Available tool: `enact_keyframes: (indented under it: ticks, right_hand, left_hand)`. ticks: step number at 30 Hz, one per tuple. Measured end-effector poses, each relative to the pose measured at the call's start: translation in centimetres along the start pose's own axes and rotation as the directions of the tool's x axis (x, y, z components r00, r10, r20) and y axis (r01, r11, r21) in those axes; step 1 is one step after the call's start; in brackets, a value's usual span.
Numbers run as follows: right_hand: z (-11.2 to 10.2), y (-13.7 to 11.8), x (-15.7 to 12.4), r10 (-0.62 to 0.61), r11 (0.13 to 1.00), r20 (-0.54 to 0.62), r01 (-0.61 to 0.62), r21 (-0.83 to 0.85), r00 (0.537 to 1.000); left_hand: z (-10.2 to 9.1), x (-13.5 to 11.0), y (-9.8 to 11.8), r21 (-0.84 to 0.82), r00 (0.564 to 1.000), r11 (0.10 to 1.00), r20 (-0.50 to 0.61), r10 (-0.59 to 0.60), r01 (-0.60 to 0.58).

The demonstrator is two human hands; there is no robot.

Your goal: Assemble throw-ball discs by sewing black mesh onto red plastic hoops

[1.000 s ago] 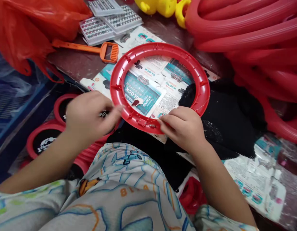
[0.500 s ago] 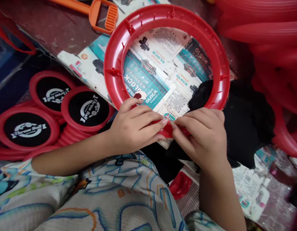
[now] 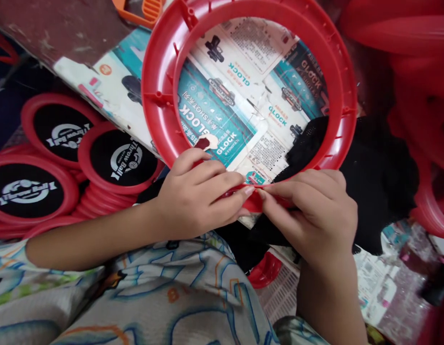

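A large red plastic ring [image 3: 160, 72], its hollow ribbed side facing up, lies over a printed cardboard sheet [image 3: 239, 103]. My left hand [image 3: 200, 194] is closed on the ring's near edge, fingers lying across it. Close beside it, my right hand [image 3: 308, 206] grips the same edge, with thumb and forefinger pinched at the channel. Whether a small part sits between those fingertips is hidden. Black mesh fabric [image 3: 376, 177] lies bunched under the ring's right side and beyond it.
At the left, several finished red discs [image 3: 124, 158] with black "Throw Ball" centres are piled up. An orange plastic handle [image 3: 145, 12] lies at the top. More red rings [image 3: 398, 28] are heaped at the upper right. A red piece [image 3: 267, 270] shows below the fabric.
The view has shifted closer, so the ring looks larger and extends past the top edge. Both hands keep nearly the same hold at the near edge.
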State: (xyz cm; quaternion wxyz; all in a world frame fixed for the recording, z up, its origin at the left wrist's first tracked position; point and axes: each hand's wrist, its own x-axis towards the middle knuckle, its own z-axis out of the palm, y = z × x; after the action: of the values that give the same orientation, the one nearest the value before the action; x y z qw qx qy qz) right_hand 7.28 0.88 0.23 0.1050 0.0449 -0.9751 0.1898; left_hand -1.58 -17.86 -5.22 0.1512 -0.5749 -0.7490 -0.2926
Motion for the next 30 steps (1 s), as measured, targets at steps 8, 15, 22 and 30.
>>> enact_keyframes:
  ticks: [8, 15, 22, 30]
  right_hand:
    - [0.4, -1.4, -0.3, 0.195, 0.978, -0.037, -0.197, -0.069, 0.980]
    - [-1.1, -0.9, -0.6, 0.174, 0.984, -0.004, -0.174, -0.047, 0.985]
    - [-1.5, -0.2, -0.7, 0.168, 0.986, 0.013, -0.168, 0.014, 0.986]
    - [-1.0, 0.0, -0.9, 0.196, 0.979, -0.044, -0.198, -0.050, 0.980]
  left_hand:
    - [0.1, 0.1, -0.2, 0.022, 1.000, 1.000, -0.009, 0.005, -0.005]
    - [-0.2, 0.1, -0.5, 0.001, 0.999, 0.999, 0.012, 0.033, -0.033]
    - [-0.7, 0.6, -2.5, -0.039, 0.988, 0.989, 0.062, 0.143, -0.141]
    - [-0.9, 1.1, -3.9, -0.110, 0.971, 0.977, 0.132, 0.198, -0.184]
